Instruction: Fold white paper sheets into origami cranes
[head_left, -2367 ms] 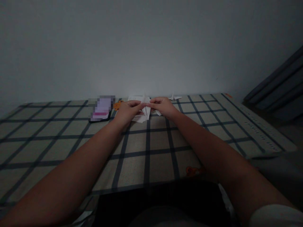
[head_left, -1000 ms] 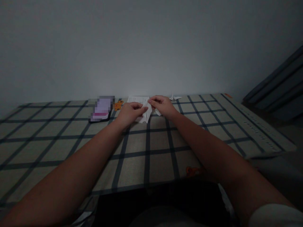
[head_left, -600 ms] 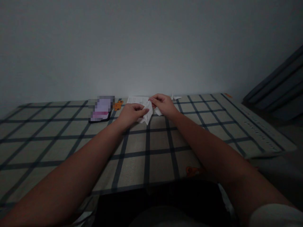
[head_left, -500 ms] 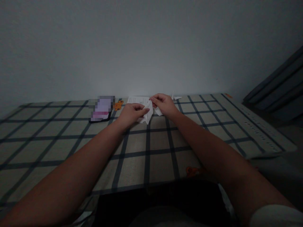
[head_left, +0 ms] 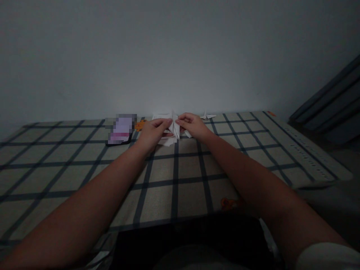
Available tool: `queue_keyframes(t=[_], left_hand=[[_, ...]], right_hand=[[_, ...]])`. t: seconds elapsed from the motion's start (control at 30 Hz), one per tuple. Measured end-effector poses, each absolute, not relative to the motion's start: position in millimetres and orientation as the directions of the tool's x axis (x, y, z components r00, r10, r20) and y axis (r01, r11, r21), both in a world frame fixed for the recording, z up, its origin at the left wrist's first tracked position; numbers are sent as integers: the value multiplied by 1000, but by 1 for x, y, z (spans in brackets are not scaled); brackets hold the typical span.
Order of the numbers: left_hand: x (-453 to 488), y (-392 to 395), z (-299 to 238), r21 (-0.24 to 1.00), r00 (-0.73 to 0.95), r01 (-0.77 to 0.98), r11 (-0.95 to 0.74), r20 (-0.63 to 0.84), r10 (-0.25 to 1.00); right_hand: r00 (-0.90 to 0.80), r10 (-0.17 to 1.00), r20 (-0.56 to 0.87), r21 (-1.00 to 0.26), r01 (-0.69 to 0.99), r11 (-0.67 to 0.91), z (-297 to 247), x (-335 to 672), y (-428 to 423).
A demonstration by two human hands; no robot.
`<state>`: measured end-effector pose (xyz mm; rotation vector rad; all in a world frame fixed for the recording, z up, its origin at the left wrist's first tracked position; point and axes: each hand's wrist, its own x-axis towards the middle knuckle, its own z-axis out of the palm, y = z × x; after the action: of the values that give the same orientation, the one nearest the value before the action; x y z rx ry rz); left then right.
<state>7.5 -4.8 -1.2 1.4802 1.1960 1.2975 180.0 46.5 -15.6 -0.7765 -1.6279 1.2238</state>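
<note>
Between my hands stands a folded white paper (head_left: 175, 127), with pointed flaps at its top and bottom. My left hand (head_left: 154, 131) pinches its left side, thumb on the near face. From the right, my right hand (head_left: 193, 124) grips the other side between thumb and fingers. Loose white paper sheets (head_left: 166, 142) lie on the table under and behind the hands, partly covered by them. A small folded paper crane (head_left: 208, 116) rests just beyond my right hand, near the wall.
A phone (head_left: 121, 129) with a lit, blurred screen lies left of my hands. The checked tablecloth (head_left: 163, 168) carries orange printed figures (head_left: 140, 125). A pale wall (head_left: 180, 56) rises behind the table. Dark grey folded fabric (head_left: 334, 101) is at the right.
The folded paper has been turned more upright, its tip now pointing up. My left hand has shifted slightly up and left, and my right fingers have moved down to the paper's right side.
</note>
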Motion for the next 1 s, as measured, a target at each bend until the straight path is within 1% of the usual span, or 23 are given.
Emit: queue_keyframes(t=[0.07, 0.13, 0.33, 0.57, 0.67, 0.73, 0.87, 1.0], left_hand=[[7, -4, -3, 964, 38, 140, -226, 223, 974], [5, -2, -4, 955, 37, 177, -240, 237, 971], [1, 2, -7, 939, -25, 245, -243, 257, 966], [3, -3, -1, 951, -21, 219, -217, 227, 974], [5, -7, 4, 924, -22, 312, -219, 238, 971], [5, -9, 5, 898, 14, 374, -231, 243, 970], [4, -7, 2, 891, 80, 370, -264, 253, 964], [2, -6, 0, 871, 116, 409, -271, 244, 963]], right_hand=[[-369, 879, 303, -950, -39, 311, -17, 180, 48], [-368, 881, 296, -951, -26, 309, -18, 180, 49], [-385, 875, 295, -952, -41, 303, -19, 179, 48], [-400, 875, 274, -954, -1, 299, -15, 181, 44], [-395, 881, 259, -953, 46, 301, -12, 181, 44], [-387, 875, 290, -939, 63, 339, -11, 181, 43], [-375, 837, 399, -879, 104, 465, -9, 183, 43], [-383, 802, 458, -815, 181, 551, -8, 186, 43]])
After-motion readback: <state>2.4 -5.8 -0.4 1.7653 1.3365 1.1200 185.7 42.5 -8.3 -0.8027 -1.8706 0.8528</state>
